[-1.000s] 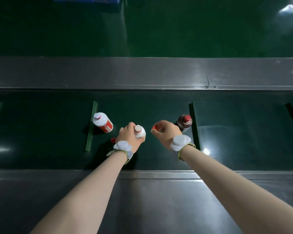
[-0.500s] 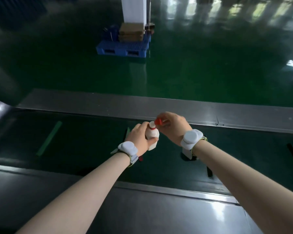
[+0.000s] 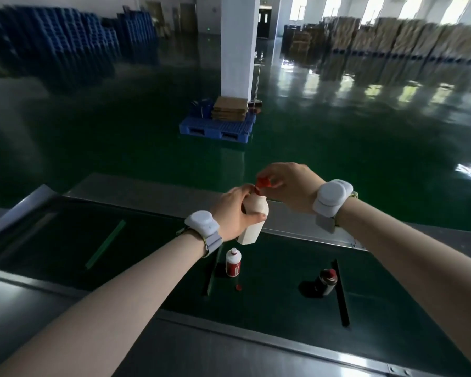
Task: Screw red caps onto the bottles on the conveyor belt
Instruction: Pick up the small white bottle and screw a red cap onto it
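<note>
My left hand (image 3: 233, 210) grips a plain white bottle (image 3: 252, 223) by its shoulder and holds it upright above the dark green conveyor belt (image 3: 269, 300). My right hand (image 3: 290, 186) pinches a red cap (image 3: 263, 183) right at the bottle's mouth. Below, a white bottle with a red label and red cap (image 3: 233, 262) stands on the belt. A dark bottle with a red cap (image 3: 326, 281) stands to its right. A loose red cap (image 3: 239, 287) lies on the belt between them.
Steel rails (image 3: 229, 346) run along the near and far sides of the belt, with raised cleats (image 3: 341, 292) across it. Beyond is a green floor with a blue pallet of cardboard (image 3: 219, 126), a white pillar (image 3: 238, 44) and stacked crates and boxes.
Both hands have raised the white bottle well above the belt, and the red cap has come onto its mouth. The view has tilted upward, revealing the hall.
</note>
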The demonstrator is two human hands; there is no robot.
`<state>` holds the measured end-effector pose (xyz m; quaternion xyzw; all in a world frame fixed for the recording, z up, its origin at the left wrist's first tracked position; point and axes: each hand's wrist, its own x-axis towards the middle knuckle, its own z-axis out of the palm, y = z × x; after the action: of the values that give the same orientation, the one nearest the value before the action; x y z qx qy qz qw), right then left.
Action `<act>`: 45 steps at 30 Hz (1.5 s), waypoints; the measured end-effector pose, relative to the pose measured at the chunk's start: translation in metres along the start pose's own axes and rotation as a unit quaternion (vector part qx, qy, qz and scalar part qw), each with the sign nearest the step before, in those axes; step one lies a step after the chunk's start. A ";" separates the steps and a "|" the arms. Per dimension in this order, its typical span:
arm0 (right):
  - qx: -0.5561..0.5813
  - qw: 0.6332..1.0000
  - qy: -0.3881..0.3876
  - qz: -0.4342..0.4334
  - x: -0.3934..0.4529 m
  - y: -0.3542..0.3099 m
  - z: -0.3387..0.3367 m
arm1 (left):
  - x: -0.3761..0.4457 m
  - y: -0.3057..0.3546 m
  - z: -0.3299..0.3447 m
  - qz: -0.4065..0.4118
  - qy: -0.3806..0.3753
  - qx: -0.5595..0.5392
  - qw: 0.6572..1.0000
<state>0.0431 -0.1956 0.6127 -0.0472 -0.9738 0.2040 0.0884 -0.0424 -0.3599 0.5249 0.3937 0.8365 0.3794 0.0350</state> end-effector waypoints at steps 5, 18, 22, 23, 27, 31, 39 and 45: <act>0.003 1.000 0.005 -0.024 -0.001 -0.026 -0.024 | -0.006 0.010 -0.036 -0.009 -0.026 -0.060 0.998; -0.101 0.994 0.018 0.044 -0.021 -0.040 -0.027 | -0.010 0.015 -0.030 0.009 -0.068 -0.059 0.996; -0.158 0.985 0.028 0.070 -0.026 -0.035 -0.024 | -0.009 0.022 -0.023 0.026 -0.072 -0.071 0.995; -0.154 0.986 0.018 0.054 -0.028 -0.034 -0.024 | -0.008 0.024 -0.022 0.022 -0.073 -0.076 0.994; -0.118 0.993 -0.011 0.009 -0.034 -0.026 -0.030 | -0.002 0.028 -0.016 0.011 -0.081 -0.078 0.994; -0.177 0.982 -0.031 0.065 -0.035 -0.016 -0.028 | -0.003 0.028 0.000 0.002 -0.089 -0.068 0.994; -0.237 0.971 0.033 -0.008 -0.047 0.032 -0.013 | 0.007 0.037 0.025 -0.012 -0.130 -0.076 0.989; -0.167 0.981 0.037 0.086 -0.038 0.074 -0.016 | 0.029 0.063 0.051 -0.020 -0.084 -0.039 0.995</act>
<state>0.0879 -0.1270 0.5912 -0.1522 -0.9826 0.0431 0.0973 -0.0047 -0.2840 0.5376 0.4053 0.8229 0.3768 0.1285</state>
